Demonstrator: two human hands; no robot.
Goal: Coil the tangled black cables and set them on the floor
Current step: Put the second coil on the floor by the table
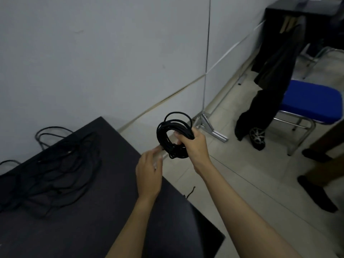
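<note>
Coil of black cable (170,135) held upright above the worktop (104,211) edge, my right hand (193,146) clamped round its side at 4 o'clock. My left hand (149,170), fingers relaxed and apart, sits just beside the coil at 8 o'clock. Tangled cables (55,172) lie on the worktop at 9 o'clock; blue chair (312,101) at 2 o'clock.

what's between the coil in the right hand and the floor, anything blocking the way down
Nothing visible blocks it. The right hand holds the coiled cable past the corner of the black table, over bare floor tiles. The chair and metal stand foot sit off to the side.
</note>
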